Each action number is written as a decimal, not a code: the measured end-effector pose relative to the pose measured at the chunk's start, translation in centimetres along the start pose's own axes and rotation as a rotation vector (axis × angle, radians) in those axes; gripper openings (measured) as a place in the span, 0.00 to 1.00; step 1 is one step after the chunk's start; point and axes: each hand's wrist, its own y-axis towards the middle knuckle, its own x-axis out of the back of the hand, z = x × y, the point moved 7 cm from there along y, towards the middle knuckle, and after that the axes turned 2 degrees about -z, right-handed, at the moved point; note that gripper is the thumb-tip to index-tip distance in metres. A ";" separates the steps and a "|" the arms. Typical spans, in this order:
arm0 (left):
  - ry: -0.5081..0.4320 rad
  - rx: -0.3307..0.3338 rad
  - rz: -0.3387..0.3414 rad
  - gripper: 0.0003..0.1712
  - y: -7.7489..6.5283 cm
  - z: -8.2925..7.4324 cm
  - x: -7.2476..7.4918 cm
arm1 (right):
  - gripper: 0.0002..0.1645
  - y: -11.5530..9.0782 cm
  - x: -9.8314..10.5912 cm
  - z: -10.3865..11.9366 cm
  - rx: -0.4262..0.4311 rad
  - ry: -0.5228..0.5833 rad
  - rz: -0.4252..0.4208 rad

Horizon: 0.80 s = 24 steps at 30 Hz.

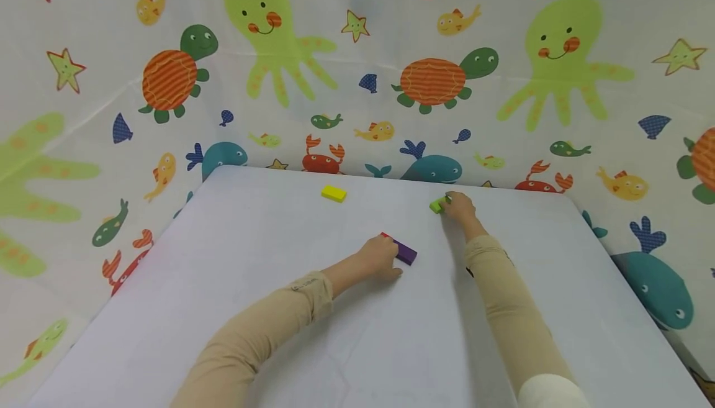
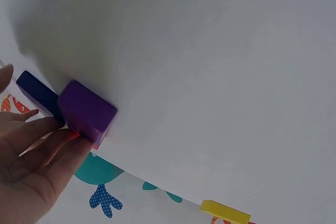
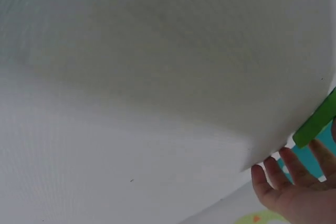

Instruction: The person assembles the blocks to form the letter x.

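In the head view my left hand [image 1: 380, 258] is at a purple block [image 1: 405, 253] near the middle of the table; a bit of a red block [image 1: 384, 235] shows past the fingers. The left wrist view shows its extended fingertips touching the purple block [image 2: 86, 109], beside a dark blue block [image 2: 39, 94]. The left thumb stands apart from them. Farther back on the right, my right hand [image 1: 461, 207] pinches a light green block [image 1: 437, 205]. At the right wrist view's edge, the green block [image 3: 316, 121] meets the index finger; the thumb is mostly cut off.
A yellow block [image 1: 334, 194] lies near the back edge of the white table [image 1: 268, 234]. Behind the table hangs a white cloth [image 1: 357, 60] printed with sea animals, which also runs down both sides.
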 end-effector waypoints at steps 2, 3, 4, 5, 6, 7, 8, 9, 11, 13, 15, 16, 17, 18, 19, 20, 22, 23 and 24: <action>-0.009 -0.010 -0.003 0.25 -0.1 0.0 0.0 | 0.33 -2.2 0.9 1.8 -0.027 -0.007 0.017; -0.012 -0.016 -0.005 0.25 -0.1 0.0 0.1 | 0.32 -2.9 1.2 2.3 -0.027 -0.015 0.012; -0.013 -0.023 -0.010 0.25 -0.1 -0.1 0.1 | 0.32 -3.5 1.4 2.7 -0.032 -0.027 0.013; -0.012 -0.029 -0.013 0.24 -0.1 -0.1 0.1 | 0.32 -3.8 1.5 2.9 -0.036 -0.043 0.013; -0.011 -0.035 -0.017 0.24 -0.1 -0.2 0.1 | 0.32 -4.1 1.5 3.0 -0.038 -0.060 0.012; -0.009 -0.040 -0.020 0.24 -0.1 -0.2 0.1 | 0.33 -4.1 1.4 2.9 -0.044 -0.072 0.016; -0.007 -0.044 -0.023 0.24 -0.1 -0.2 0.1 | 0.33 -4.4 1.4 3.0 -0.051 -0.078 0.020; -0.005 -0.044 -0.025 0.24 -0.1 -0.2 0.1 | 0.33 -4.6 1.4 3.0 -0.061 -0.081 0.020; -0.002 -0.042 -0.026 0.24 -0.1 -0.2 0.1 | 0.33 -4.8 1.4 3.1 -0.075 -0.075 0.018; -0.001 -0.039 -0.022 0.25 -0.1 -0.2 0.0 | 0.33 -4.7 1.3 3.1 -0.090 -0.058 0.016; -0.003 -0.033 -0.017 0.25 -0.1 -0.2 0.0 | 0.32 -4.7 1.3 3.2 -0.099 -0.051 0.002; 0.000 -0.032 -0.013 0.25 -0.1 -0.2 0.0 | 0.32 -4.8 1.4 3.3 -0.105 -0.045 -0.006; 0.002 -0.031 -0.009 0.25 -0.1 -0.2 0.0 | 0.31 -4.8 1.4 3.4 -0.111 -0.039 -0.016; 0.000 -0.029 -0.005 0.25 -0.1 -0.2 0.1 | 0.31 -4.9 1.6 3.6 -0.112 -0.035 -0.027; 0.000 -0.027 -0.002 0.25 -0.1 -0.2 0.1 | 0.31 -5.0 1.7 3.9 -0.111 -0.033 -0.041; 0.000 -0.025 -0.001 0.26 -0.1 -0.2 0.1 | 0.30 -5.1 1.9 4.1 -0.109 -0.030 -0.057; 0.002 -0.024 0.003 0.26 -0.1 -0.2 0.2 | 0.30 -5.4 2.2 4.6 -0.099 -0.017 -0.092; 0.000 -0.023 0.004 0.26 -0.1 -0.2 0.2 | 0.30 -5.5 2.4 4.8 -0.091 -0.009 -0.110; -0.003 -0.021 0.004 0.26 0.0 -0.1 0.2 | 0.30 -5.6 2.6 5.0 -0.086 0.002 -0.129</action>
